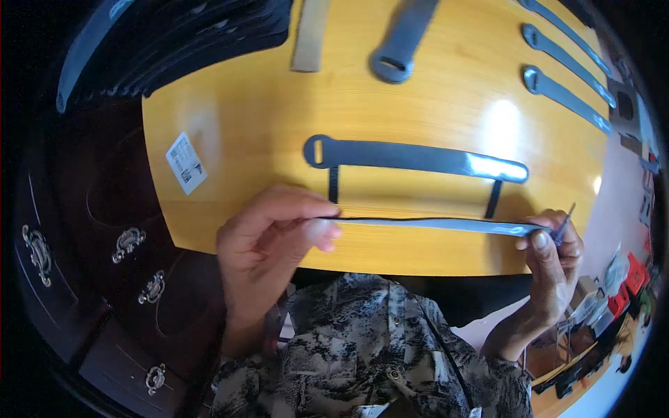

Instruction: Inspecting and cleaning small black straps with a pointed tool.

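A narrow grey strip (432,223), seen almost edge-on, stretches between my hands above the near part of the table. My left hand (268,244) pinches its left end between thumb and fingers. At the other end my right hand (550,254) is closed on it, and a thin dark pointed piece (566,221) sticks up from those fingers; its kind is unclear. Just beyond lies a dark grey strap (411,157) with a slotted round head at its left. Two short black bands (333,184) run from that strap toward the strip; whether they join it I cannot tell.
On the yellow wooden table (237,139) lie several slotted straps (564,97) at the far right, another strap (404,45) and a tan strip (308,42) at the back. Dark layered pieces (188,42) fill the far left, near a white label (186,163). A dark cabinet (104,188) stands left.
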### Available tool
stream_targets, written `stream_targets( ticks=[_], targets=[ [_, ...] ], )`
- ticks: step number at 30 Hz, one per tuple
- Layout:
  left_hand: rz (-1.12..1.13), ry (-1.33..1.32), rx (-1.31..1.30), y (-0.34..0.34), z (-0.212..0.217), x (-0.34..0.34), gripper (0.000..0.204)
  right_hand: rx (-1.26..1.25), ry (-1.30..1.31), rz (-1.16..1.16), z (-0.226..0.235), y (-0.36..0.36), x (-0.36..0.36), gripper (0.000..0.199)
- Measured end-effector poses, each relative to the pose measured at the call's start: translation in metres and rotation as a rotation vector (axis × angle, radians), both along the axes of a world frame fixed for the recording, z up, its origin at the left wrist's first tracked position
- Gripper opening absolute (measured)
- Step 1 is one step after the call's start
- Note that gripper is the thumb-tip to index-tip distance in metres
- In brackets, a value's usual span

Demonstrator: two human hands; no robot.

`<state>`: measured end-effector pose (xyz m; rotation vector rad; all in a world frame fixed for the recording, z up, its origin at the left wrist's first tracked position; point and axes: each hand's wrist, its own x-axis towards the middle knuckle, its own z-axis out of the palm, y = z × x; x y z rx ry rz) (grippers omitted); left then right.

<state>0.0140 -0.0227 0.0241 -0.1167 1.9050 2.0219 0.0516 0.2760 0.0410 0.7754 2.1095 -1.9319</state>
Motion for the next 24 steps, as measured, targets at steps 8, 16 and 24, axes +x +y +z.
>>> stream_targets(
  ticks=[8,16,24],
  targets=[
    [0.126,0.039,-0.28,0.01,-0.007,-0.008,0.022,0.098,-0.069,-0.032,-0.005,-0.001,-0.002,0.022],
    [0.188,0.201,-0.356,0.01,-0.016,-0.014,0.021,0.18,0.076,-0.058,-0.016,0.003,-0.008,0.029],
    [0.208,0.234,-0.364,0.01,-0.022,-0.014,0.024,0.215,-0.036,-0.052,-0.014,0.002,-0.012,0.02]
  ],
)
